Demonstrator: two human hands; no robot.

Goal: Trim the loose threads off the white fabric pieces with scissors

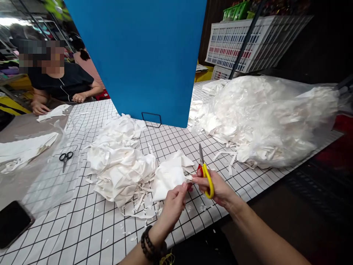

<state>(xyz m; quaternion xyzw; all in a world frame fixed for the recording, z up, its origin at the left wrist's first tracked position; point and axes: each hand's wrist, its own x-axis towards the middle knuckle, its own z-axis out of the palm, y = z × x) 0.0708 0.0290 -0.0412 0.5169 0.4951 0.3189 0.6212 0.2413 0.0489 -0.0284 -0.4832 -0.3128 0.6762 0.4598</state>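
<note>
My left hand [176, 200], with dark beads at the wrist, pinches a corner of a white cloth piece [168, 178] that lies partly on the table. My right hand [216, 187] holds scissors [209, 181] with yellow and red handles, their blades closed and pointing away from me. The thumb and finger of that hand also meet at a small white end of the cloth, close to my left fingertips. Left of the cloth is a heap of crumpled white cloth pieces [124, 171] with narrow straps hanging out.
A blue board [143, 59] stands upright on the checked tablecloth [91, 228]. At right lies a large clear bag [275, 117] of white cloth. Black scissors [65, 159] and a phone [13, 224] lie at left. A co-worker [63, 84] sits beyond. White scraps lie near my hands.
</note>
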